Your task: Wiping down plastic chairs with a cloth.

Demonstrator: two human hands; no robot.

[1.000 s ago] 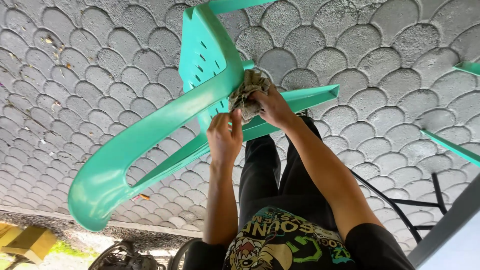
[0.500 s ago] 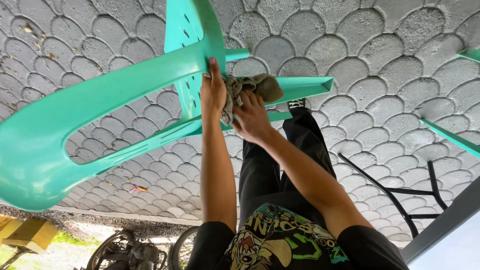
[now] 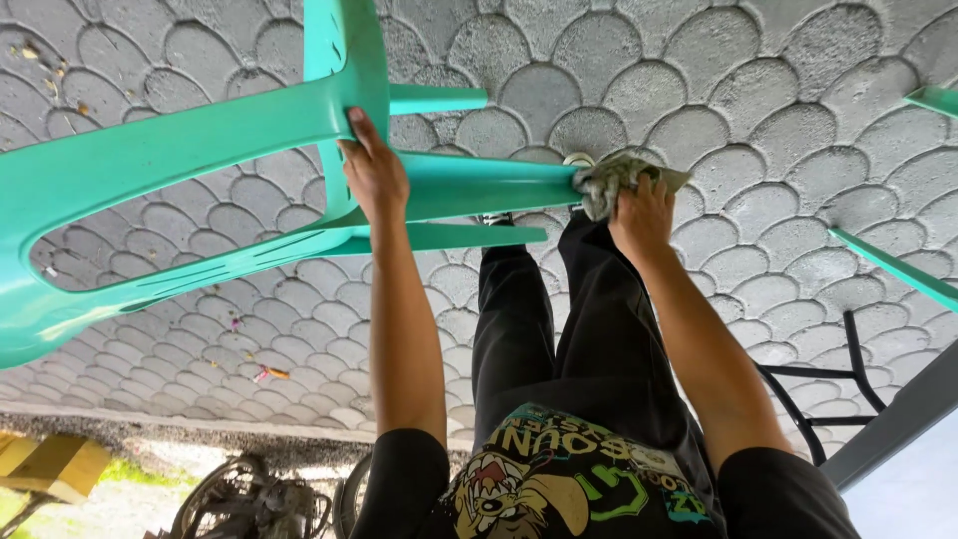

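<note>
A teal plastic chair (image 3: 180, 150) is tipped on its side above the scalloped concrete paving. My left hand (image 3: 374, 175) grips it where the seat meets a leg. My right hand (image 3: 639, 215) is shut on a grey rag (image 3: 619, 178), pressed against the tip of one chair leg (image 3: 489, 185). My black trousers and shoes show below the chair, and my printed black shirt fills the bottom of the view.
Legs of another teal chair (image 3: 883, 265) reach in from the right. A black metal frame (image 3: 818, 399) and a grey bar (image 3: 898, 419) stand at lower right. A motorcycle (image 3: 259, 499) and a yellow block (image 3: 50, 464) lie beyond the paving's edge.
My right hand has slid the rag along the chair leg out to its tip on the right. The chair has swung leftward, and my left hand now grips nearer the seat.
</note>
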